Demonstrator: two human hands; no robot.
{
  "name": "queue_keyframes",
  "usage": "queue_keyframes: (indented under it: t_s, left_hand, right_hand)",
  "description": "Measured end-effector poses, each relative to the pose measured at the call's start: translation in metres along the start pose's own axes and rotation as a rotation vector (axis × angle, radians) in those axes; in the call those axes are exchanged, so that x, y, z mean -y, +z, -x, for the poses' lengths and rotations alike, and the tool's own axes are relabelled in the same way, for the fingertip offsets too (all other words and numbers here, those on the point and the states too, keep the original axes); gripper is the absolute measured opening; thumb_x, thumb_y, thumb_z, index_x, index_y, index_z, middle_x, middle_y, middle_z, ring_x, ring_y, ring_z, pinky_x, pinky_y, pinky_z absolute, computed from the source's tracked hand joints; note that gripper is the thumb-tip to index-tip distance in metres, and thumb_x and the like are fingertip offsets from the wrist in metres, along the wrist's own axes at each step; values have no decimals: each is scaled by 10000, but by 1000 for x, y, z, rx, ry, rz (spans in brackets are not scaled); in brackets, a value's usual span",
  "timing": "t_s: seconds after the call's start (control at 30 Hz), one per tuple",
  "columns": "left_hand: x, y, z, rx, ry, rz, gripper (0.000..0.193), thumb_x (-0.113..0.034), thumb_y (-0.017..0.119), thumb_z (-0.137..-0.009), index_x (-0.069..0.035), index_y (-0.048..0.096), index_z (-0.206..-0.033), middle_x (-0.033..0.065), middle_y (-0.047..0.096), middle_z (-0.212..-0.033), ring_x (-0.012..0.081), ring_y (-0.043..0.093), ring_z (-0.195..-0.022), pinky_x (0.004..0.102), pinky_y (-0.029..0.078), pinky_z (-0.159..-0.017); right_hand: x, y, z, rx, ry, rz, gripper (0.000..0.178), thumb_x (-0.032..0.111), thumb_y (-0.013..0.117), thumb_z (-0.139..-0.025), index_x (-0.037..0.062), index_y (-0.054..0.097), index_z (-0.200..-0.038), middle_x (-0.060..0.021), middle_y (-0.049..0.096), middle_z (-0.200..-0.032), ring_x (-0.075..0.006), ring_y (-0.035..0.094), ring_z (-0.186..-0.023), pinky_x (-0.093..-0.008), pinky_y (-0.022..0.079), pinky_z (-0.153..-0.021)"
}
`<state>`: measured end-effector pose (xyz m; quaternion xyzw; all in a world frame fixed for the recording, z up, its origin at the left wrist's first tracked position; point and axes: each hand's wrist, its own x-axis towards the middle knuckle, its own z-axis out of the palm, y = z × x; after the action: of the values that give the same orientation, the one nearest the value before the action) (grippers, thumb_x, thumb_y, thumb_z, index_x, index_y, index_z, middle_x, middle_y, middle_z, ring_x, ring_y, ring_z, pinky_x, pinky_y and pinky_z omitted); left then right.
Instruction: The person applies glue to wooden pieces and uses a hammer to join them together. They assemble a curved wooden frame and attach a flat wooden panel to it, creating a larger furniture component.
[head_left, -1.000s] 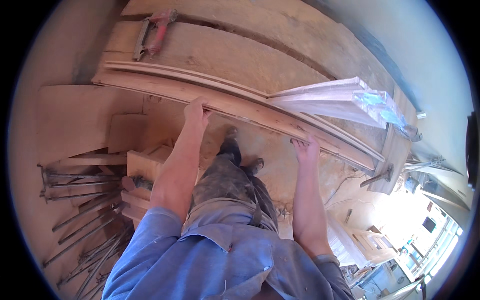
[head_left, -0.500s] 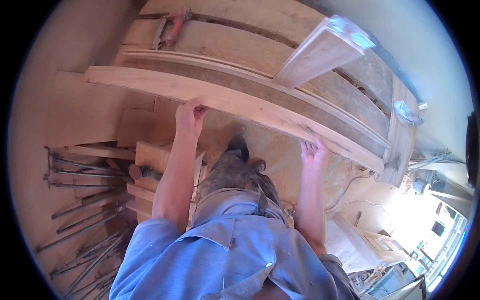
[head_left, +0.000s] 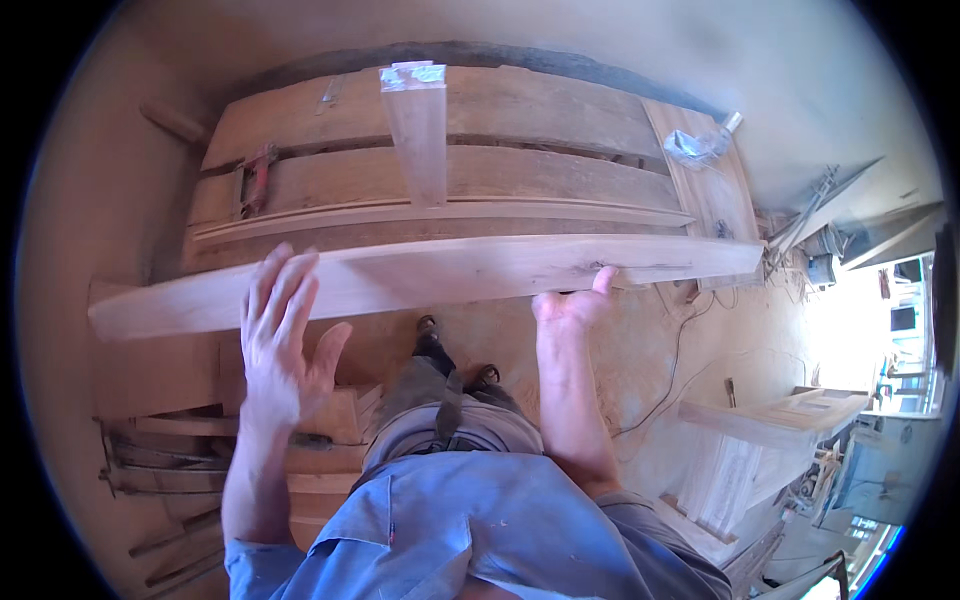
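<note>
A long pale wooden board (head_left: 440,272) lies across in front of me along the near side of the workbench. My left hand (head_left: 285,345) is open, its fingers stretched out and overlapping the board's left part; whether they touch it cannot be told. At the right part of the board, my right hand (head_left: 572,308) grips its near edge from below, thumb up against the wood and the other fingers hidden underneath. Dark knots mark the board near that thumb.
Behind the board is the plank workbench (head_left: 540,112), with long thin strips (head_left: 560,210) on it. A wooden piece (head_left: 418,140) with a shiny end rises from it. A red-handled clamp (head_left: 258,185) lies left, crumpled plastic (head_left: 695,148) right. Metal bars and a wooden frame (head_left: 770,425) stand nearby.
My left hand has let go of the board's edge and spread its fingers farther left. The board has come nearer at its left end, while my right hand stays on it. The view has shifted.
</note>
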<state>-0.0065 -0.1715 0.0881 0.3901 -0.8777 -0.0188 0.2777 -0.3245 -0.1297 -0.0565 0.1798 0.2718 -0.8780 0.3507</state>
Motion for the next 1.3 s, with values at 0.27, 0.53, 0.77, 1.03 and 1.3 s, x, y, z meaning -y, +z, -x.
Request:
queue_keyframes:
  t_s: [0.27,0.53,0.77,1.03,1.3]
  left_hand:
    - [67,39,-32,96,76,149,303,-362,753,-870,-59,745,-893,129,703,-747,351,696,-720,448,556,-638]
    - [116,-37,-194,206,-127,238,528,-494,593,-996,8,736,-920,167,667,-724,237,603,-636,379,501,-660]
    - [165,-34,-310,306,-380,620,489,-445,677,-953,27,758,-1052,93,764,-883,165,688,-829,344,528,-788]
    - [186,29,-323,205,-359,653,436,-356,727,-922,11,743,-1155,103,757,-1023,154,664,-941,312,513,-876]
    - [188,53,-299,179,-434,747,382,-252,724,-952,37,715,-1202,94,737,-1072,149,645,-1001,282,479,-932]
  right_hand:
    - [0,50,27,125,-25,-43,501,463,479,-1047,106,518,-1397,-80,564,-1407,-291,529,-1297,-535,427,-1109]
    - [5,222,8,787,-192,122,357,116,670,-931,64,594,-1277,-81,632,-1237,-261,592,-1190,-526,452,-1072]
    - [-24,279,-53,1041,-311,240,494,289,622,-986,-6,518,-1368,-183,592,-1344,-313,562,-1249,-489,432,-1098]
    - [-172,143,-51,848,-423,769,586,500,591,-997,0,589,-1303,-76,659,-1183,-148,586,-1083,-326,464,-933]
    - [-184,153,-56,776,-376,692,613,526,602,-984,-36,615,-1228,-142,683,-1100,-182,602,-1064,-334,470,-919]
